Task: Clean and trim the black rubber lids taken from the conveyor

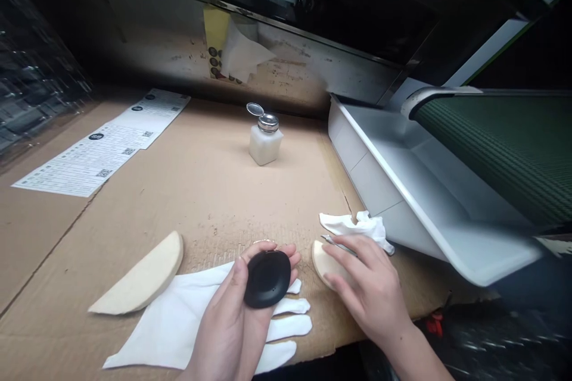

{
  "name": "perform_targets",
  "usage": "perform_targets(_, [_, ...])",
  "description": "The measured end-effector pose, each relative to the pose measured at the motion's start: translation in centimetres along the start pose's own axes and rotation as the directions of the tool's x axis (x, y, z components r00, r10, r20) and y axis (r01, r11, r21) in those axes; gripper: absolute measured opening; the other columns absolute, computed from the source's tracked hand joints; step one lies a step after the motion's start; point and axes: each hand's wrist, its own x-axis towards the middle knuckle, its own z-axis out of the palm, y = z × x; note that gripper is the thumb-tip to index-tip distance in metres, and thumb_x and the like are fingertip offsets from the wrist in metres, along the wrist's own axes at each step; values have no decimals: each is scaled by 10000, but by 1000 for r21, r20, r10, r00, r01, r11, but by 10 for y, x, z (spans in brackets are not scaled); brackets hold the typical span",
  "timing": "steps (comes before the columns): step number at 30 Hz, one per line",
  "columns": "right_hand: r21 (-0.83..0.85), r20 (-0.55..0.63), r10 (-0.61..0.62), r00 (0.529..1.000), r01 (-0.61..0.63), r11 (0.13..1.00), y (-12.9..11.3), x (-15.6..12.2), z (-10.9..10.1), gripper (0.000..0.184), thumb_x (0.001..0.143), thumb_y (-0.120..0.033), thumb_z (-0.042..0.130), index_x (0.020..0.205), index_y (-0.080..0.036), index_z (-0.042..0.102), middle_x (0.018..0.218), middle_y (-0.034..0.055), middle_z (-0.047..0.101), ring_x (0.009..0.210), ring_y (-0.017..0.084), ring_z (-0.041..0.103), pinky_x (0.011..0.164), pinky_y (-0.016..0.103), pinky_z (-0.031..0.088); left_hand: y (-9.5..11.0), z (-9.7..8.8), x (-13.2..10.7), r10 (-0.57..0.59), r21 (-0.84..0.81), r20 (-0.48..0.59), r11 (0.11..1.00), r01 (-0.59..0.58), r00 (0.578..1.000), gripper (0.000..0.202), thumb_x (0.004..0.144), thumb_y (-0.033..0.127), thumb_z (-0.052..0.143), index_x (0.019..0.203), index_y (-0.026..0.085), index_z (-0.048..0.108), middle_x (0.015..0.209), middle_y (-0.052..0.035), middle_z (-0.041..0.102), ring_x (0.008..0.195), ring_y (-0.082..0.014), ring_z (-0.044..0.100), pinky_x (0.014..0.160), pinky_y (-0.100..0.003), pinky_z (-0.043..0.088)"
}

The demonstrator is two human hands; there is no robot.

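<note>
My left hand [232, 309] is closed around a small black oval part [267, 278], held just above a white glove [179, 324] that lies flat on the cardboard. My right hand [366, 286] rests with fingers stretched flat over a cream half-round pad [322, 262]. A thin metal tool [333, 242] lies under or beside its fingers. A crumpled white cloth [357, 226] sits just beyond that hand.
A second cream half-round pad [145, 277] lies to the left. A white dispenser bottle [265, 138] with its lid flipped up stands mid-table on the cardboard sheet [201, 190]. Printed label sheets [102, 149] lie far left. A white tray [402, 190] and green conveyor belt [504, 149] are on the right.
</note>
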Motion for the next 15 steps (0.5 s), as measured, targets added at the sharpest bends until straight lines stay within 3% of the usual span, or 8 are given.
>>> perform_targets(3, [-94, 2, 86, 996, -85, 992, 16, 23, 1, 208, 848, -197, 513, 1030, -215, 611, 1035, 70, 601, 979, 221, 517, 837, 379, 402, 2, 1, 0, -12, -9, -8, 1000, 12, 1000, 340, 853, 427, 467, 948, 148, 635, 1062, -165, 679, 1129, -320, 536, 1019, -505, 310])
perform_targets(7, [-114, 86, 136, 987, -126, 985, 36, 47, 11, 114, 830, -186, 548, 761, -217, 634, 803, 14, 628, 805, 169, 548, 700, 292, 396, 4, 3, 0, -39, -42, -35, 998, 38, 999, 338, 827, 439, 506, 943, 153, 645, 1056, -157, 684, 1139, -314, 529, 1020, -496, 315])
perform_targets(11, [-55, -14, 167, 986, -168, 984, 40, 76, 9, 168, 868, -193, 482, 756, -199, 608, 740, 2, 582, 712, 122, 545, 624, 234, 392, 4, 2, 0, -39, -88, -60, 996, 34, 997, 339, 816, 442, 521, 946, 155, 646, 1022, -157, 698, 1093, -300, 569, 1020, -481, 317])
perform_targets(15, [-11, -126, 184, 975, -187, 982, 26, 141, 1, 170, 871, -242, 471, 798, -188, 614, 834, 26, 540, 791, 134, 536, 682, 245, 399, 2, -2, 4, -39, -111, -56, 993, 32, 998, 345, 809, 445, 525, 934, 152, 658, 1000, -155, 707, 1025, -291, 612, 1019, -468, 317])
